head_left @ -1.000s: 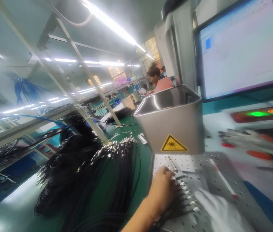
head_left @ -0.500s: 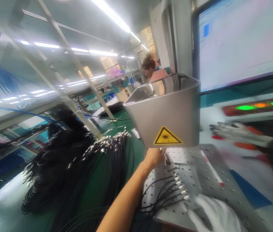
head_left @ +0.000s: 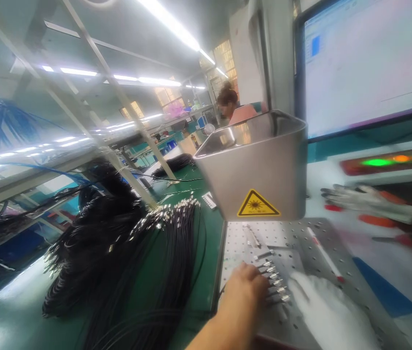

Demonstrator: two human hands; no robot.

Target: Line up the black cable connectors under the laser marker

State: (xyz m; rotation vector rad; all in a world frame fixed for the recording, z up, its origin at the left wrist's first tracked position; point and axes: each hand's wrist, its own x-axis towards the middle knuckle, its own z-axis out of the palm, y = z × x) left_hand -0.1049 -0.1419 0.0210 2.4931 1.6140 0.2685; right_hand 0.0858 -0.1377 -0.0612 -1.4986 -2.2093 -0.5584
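Observation:
My bare left hand (head_left: 245, 291) lies over the black cables just behind a row of silver connectors (head_left: 277, 282) on the perforated metal plate (head_left: 300, 243). Its fingers are curled, and what they hold, if anything, is hidden. My right hand (head_left: 318, 301), in a white glove, is beside the right end of the connectors. Its fingers are blurred, so its grip is unclear. A metal housing (head_left: 260, 175) with a yellow warning triangle stands over the far part of the plate. A small metal fixture (head_left: 253, 236) lies beneath it.
Bundles of black cables (head_left: 180, 238) with silver ends cover the green table (head_left: 207, 243) at left. A red-and-white marker (head_left: 325, 255) lies on the plate at right. Beyond are gloves (head_left: 366, 199), a monitor (head_left: 369, 68) and indicator lights (head_left: 391, 160). A person (head_left: 242, 113) sits farther back.
My left hand has come back from beneath the metal housing to the cables by the connectors. My right hand has shifted slightly up, close to the connector ends.

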